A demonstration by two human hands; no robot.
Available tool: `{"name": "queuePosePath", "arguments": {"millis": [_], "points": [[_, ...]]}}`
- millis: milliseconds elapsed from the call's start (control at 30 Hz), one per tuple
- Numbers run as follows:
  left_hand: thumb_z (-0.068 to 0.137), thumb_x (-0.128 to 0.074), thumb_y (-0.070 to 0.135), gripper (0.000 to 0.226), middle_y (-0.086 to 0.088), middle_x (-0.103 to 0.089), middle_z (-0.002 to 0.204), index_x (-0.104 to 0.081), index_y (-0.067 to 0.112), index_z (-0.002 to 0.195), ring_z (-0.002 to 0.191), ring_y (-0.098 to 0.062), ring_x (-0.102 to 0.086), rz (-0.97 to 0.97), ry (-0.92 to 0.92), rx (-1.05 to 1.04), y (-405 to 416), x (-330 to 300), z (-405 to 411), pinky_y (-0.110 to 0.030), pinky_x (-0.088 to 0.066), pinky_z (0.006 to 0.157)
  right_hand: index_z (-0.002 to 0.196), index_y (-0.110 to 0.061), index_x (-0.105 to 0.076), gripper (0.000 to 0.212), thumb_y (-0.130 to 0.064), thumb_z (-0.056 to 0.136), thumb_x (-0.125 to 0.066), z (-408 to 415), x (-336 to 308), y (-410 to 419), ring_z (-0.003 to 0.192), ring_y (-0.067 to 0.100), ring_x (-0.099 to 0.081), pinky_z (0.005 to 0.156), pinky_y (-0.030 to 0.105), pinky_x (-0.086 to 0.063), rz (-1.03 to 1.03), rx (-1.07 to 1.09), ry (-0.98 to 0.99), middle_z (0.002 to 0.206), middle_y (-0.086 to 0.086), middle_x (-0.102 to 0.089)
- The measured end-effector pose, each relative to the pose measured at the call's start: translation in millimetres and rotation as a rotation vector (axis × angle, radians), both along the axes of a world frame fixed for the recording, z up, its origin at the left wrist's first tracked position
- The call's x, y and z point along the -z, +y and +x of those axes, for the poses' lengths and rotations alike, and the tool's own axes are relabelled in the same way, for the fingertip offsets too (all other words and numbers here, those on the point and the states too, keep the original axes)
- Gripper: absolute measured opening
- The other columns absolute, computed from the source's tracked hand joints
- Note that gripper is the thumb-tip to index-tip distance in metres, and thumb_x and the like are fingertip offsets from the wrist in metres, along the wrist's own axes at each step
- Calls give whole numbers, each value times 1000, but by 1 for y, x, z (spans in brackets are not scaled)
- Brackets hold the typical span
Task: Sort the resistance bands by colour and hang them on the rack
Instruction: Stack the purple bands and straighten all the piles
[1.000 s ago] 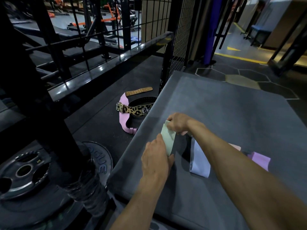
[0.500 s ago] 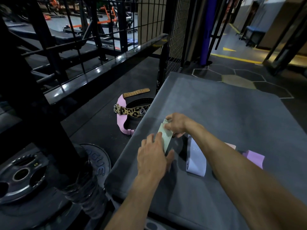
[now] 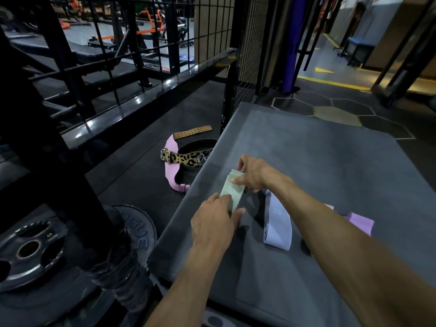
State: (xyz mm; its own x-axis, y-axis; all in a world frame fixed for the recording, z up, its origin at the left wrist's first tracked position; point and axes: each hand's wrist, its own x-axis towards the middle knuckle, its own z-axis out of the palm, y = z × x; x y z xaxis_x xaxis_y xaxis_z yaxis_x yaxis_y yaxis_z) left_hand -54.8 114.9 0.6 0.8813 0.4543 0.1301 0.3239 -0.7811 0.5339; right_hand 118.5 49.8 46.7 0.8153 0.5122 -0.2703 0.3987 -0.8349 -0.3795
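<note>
1. A grey padded box (image 3: 318, 166) fills the right half of the view, standing on dark rubber gym floor (image 3: 146, 185) beside a black steel rack (image 3: 146, 90) with a wire-mesh panel.
2. Black weight plates (image 3: 30, 249) sit at the lower left, off the box's near left corner, one marked 5.
3. A pink lifting belt (image 3: 171, 171) with a leopard-print strap (image 3: 188, 159) lies on the floor against the box's left edge, a tan strap (image 3: 192, 132) just beyond it.
4. A lilac band (image 3: 278, 223) marked 20 lies flat on the box top, near the left edge, just right of the hands.
5. A pink band (image 3: 361, 223) lies further right on the box top, partly hidden by the right forearm.
6. A pale green band (image 3: 232, 192) marked 30 is held over the box's left edge, between both hands.
7. The right hand (image 3: 254, 175) pinches the far end of the green band, its fingers curled round the fold.
8. The left hand (image 3: 214, 223) grips the near end of the same band, thumb on one side and fingers on the other.
</note>
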Motion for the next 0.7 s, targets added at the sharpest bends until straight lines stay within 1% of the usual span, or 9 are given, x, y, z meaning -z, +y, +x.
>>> {"name": "queuePosePath", "arguments": {"millis": [100, 167, 233, 333, 400, 500, 567, 600, 700], "points": [[95, -51, 60, 36, 7, -52, 94, -51, 24, 90, 85, -22, -55, 16, 10, 6, 1, 3, 2, -34, -40, 61, 99, -20, -58, 21, -28, 89, -74, 1, 1, -2, 83, 28, -70, 76, 40, -60, 8, -3, -54, 107, 7, -67], [94, -51, 60, 36, 8, -52, 94, -49, 24, 88, 84, -21, -55, 17, 10, 17, 1, 3, 3, -34, -40, 61, 97, -21, -61, 16, -23, 87, -73, 1, 2, -4, 86, 25, -67, 76, 34, -56, 10, -14, -107, 106, 6, -68], [93, -52, 60, 35, 9, -52, 95, -49, 25, 90, 84, -20, -54, 6, -1, 39, 2, 2, 2, -33, -40, 61, 96, -22, -63, 14, -22, 86, -73, 2, 3, -5, 91, 24, -65, 81, 34, -54, 31, -24, -155, 106, 5, -69], [92, -54, 55, 30, 9, -51, 100, -52, 26, 101, 91, -20, -56, 0, -10, 90, 3, 2, 3, -34, -44, 64, 92, -24, -63, 11, -24, 86, -72, 2, 4, -5, 93, 24, -65, 84, 37, -56, 68, -14, -193, 103, 2, -69], [94, -53, 51, 32, 7, -51, 107, -52, 25, 112, 99, -22, -56, -8, -2, 113, 4, 2, 4, -37, -48, 69, 89, -25, -62, 10, -25, 85, -72, 3, 5, -5, 92, 23, -65, 84, 39, -56, 94, 10, -209, 101, 1, -70], [96, -51, 54, 45, 3, -49, 126, -48, 25, 131, 115, -25, -53, -24, 58, 139, 6, 0, 5, -41, -50, 82, 88, -26, -61, 10, -24, 85, -71, 3, 7, -6, 92, 23, -65, 83, 39, -56, 90, 0, -229, 99, 0, -70], [95, -53, 56, 58, 1, -41, 144, -40, 26, 143, 128, -27, -46, -47, 122, 153, 7, -2, 4, -43, -46, 94, 89, -26, -60, 10, -25, 85, -69, 1, 10, -6, 91, 24, -65, 83, 41, -56, 89, -13, -230, 99, 0, -70], [95, -54, 56, 60, 0, -38, 148, -39, 25, 145, 131, -27, -44, -53, 141, 159, 7, -4, 4, -43, -45, 97, 91, -26, -60, 10, -26, 86, -69, 1, 10, -6, 91, 24, -65, 83, 42, -56, 90, -18, -226, 100, 0, -70], [94, -56, 55, 58, 1, -40, 147, -43, 23, 140, 130, -26, -45, -47, 158, 157, 9, -8, 3, -44, -47, 97, 95, -26, -59, 13, -27, 86, -68, -2, 10, -6, 92, 23, -65, 85, 44, -57, 83, -30, -213, 103, 0, -69]]}}
